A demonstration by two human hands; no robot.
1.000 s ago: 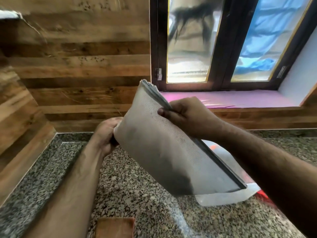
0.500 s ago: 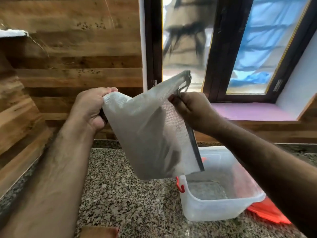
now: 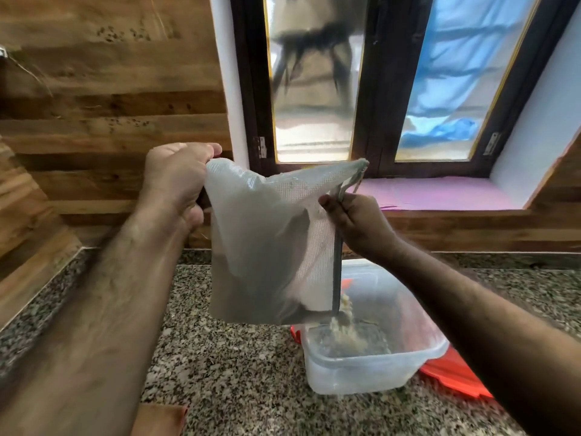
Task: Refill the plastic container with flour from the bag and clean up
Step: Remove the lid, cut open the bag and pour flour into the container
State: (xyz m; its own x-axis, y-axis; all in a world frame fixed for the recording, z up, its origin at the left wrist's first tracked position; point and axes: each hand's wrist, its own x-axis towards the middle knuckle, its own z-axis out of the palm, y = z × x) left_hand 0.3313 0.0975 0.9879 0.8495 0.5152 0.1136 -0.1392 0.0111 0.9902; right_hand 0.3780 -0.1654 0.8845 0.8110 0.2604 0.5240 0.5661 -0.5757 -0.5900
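1. The bag [image 3: 267, 247] is translucent grey-white, with a fine mesh-like grid pattern on its upper right part and a dark grey strip down its right edge.
2. The flour [image 3: 344, 333] is pale beige.
3. The container [image 3: 371, 369] is clear, cloudy plastic with a red clip on its left side.
4. The lid [image 3: 452, 376] is bright red-orange.
5. The worktop [image 3: 239, 366] is speckled granite in black, grey and cream.
6. The wall [image 3: 110, 99] is brown wood in light and dark horizontal bands, with dark flecks.
7. The window frame [image 3: 377, 89] is dark brown with thin gold edging.
8. The sill [image 3: 440, 193] is pink-purple.
9. Blue sheeting [image 3: 456, 73] shows behind the right pane.
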